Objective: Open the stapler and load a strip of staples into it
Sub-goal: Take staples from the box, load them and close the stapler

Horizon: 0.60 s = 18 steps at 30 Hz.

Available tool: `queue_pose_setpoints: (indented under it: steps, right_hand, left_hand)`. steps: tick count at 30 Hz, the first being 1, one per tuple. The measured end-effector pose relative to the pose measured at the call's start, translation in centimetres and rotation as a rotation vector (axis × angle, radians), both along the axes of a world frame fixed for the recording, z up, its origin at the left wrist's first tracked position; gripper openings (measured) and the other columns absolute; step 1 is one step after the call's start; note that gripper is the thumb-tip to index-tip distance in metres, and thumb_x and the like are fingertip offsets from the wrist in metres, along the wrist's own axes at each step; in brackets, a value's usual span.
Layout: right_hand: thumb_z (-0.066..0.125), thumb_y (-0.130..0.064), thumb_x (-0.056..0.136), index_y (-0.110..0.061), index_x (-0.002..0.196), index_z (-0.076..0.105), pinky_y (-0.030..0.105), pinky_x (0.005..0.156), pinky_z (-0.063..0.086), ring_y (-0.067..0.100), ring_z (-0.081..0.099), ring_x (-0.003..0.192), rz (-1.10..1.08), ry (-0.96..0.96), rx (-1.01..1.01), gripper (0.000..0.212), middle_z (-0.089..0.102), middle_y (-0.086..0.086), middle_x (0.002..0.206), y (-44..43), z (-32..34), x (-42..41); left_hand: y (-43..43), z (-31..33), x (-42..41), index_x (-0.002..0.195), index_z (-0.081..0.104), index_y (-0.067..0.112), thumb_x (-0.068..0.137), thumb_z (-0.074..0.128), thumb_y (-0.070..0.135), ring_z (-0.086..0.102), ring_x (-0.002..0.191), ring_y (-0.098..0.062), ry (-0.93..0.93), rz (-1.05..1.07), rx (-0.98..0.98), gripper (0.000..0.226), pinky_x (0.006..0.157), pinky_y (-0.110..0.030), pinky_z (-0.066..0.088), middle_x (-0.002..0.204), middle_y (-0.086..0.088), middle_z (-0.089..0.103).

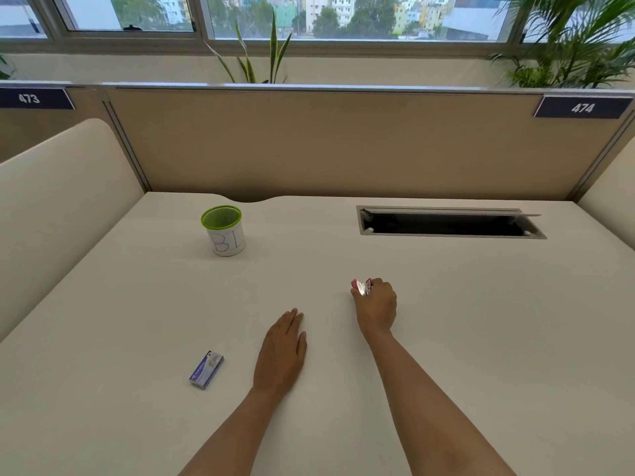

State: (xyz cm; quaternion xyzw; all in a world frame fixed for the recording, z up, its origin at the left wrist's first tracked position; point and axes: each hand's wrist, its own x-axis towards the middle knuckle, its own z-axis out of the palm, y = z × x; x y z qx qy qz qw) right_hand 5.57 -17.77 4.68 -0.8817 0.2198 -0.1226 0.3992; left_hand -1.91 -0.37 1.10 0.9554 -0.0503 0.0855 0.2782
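Observation:
A small pink and silver stapler [361, 287] sits on the white desk [481, 321], right of centre. My right hand [376, 309] is closed around its near end, hiding most of it; only the far tip shows. My left hand [282, 352] lies flat on the desk, palm down, fingers together, holding nothing. A small blue and white staple box [206, 369] lies closed on the desk, left of my left hand and apart from it.
A green-rimmed mesh cup [224, 230] with a white paper label stands at the back left. An open cable slot [450, 223] is cut into the desk at the back right. Beige partitions [343, 142] wall the desk behind and at both sides.

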Motion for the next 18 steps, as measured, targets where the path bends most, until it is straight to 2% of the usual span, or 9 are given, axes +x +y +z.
queue_pose_setpoints:
  steps: [5,8,15,18]
  right_hand:
    - [0.059,-0.033,0.089,-0.001,0.109,0.059,0.035,0.071,0.043,0.032,0.055,0.100,-0.009,0.053,-0.064,0.038,0.060,0.017,0.107,0.1,-0.1,1.1]
    - [0.058,-0.032,0.090,-0.001,0.112,0.058,0.036,0.074,0.044,0.032,0.053,0.102,-0.002,0.071,-0.076,0.038,0.059,0.017,0.109,0.1,-0.3,1.5]
    - [0.060,-0.031,0.089,0.001,0.114,0.055,0.036,0.075,0.046,0.031,0.052,0.102,0.011,0.085,-0.100,0.041,0.054,0.017,0.115,0.1,-0.7,1.1]
    - [0.063,-0.033,0.086,0.002,0.117,0.053,0.038,0.077,0.046,0.033,0.051,0.103,0.005,0.088,-0.056,0.047,0.053,0.018,0.117,0.0,-0.8,0.7]
  left_hand:
    - [0.1,-0.1,0.1,0.138,0.039,0.019,0.092,0.025,0.036,0.031,0.137,-0.012,-0.007,-0.006,0.032,0.051,0.110,-0.019,0.013,0.148,0.003,0.037]
    - [0.1,-0.3,0.3,0.138,0.039,0.019,0.094,0.033,0.031,0.032,0.137,-0.012,-0.003,-0.003,0.035,0.046,0.110,-0.019,0.014,0.148,0.003,0.038]
    - [0.1,-0.5,0.4,0.136,0.042,0.021,0.090,0.025,0.039,0.034,0.136,-0.012,0.010,0.005,0.043,0.052,0.110,-0.020,0.017,0.146,0.004,0.040]
    - [0.1,-0.5,0.3,0.136,0.042,0.020,0.093,0.033,0.033,0.035,0.136,-0.013,0.006,0.005,0.043,0.046,0.110,-0.020,0.017,0.146,0.003,0.040]
